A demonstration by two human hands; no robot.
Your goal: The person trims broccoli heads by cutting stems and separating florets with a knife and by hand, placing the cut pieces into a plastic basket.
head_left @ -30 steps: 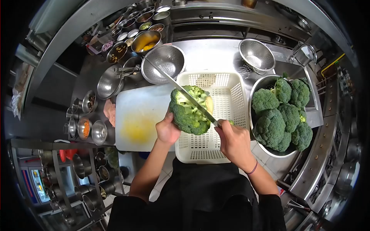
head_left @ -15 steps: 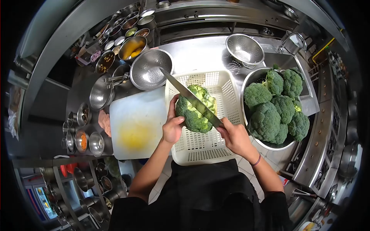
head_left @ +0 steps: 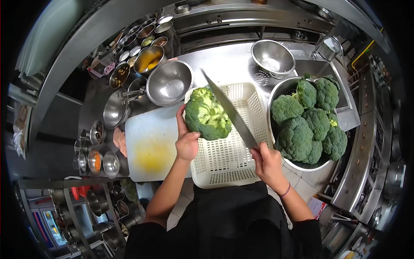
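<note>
L hand (head_left: 187, 146): bare; fingers curled round L side of broccoli head (head_left: 208, 115), gripping it, thumb against its near edge.

Broccoli head: qty 1, in L fingers, above L part of white basket (head_left: 225, 179); pale cut stems face up, green florets round them.

R hand (head_left: 269, 164): bare, w/ purple band (head_left: 285, 190) at wrist; fingers wrapped round handle of knife (head_left: 233, 114).

Knife: qty 1, broad blade, runs fwd & L from R fingers, over basket; just beside broccoli, contact can't be told.

White basket: slotted, below & btwn both sets of fingers.

Lg. steel bowl (head_left: 307, 168): R of R fingers, holds pile of broccoli (head_left: 297, 138), multiple pcs.

Cutting board (head_left: 161, 129): white, L of L fingers, w/ yellow stain (head_left: 153, 157).

Pink pc. (head_left: 120, 140): farther L of L fingers, by board's L edge.

Perforated bowl (head_left: 170, 82): fwd of L fingers, near board's far end.

Colander (head_left: 272, 58): well fwd of R fingers, on steel worktop (head_left: 215, 60).
</note>
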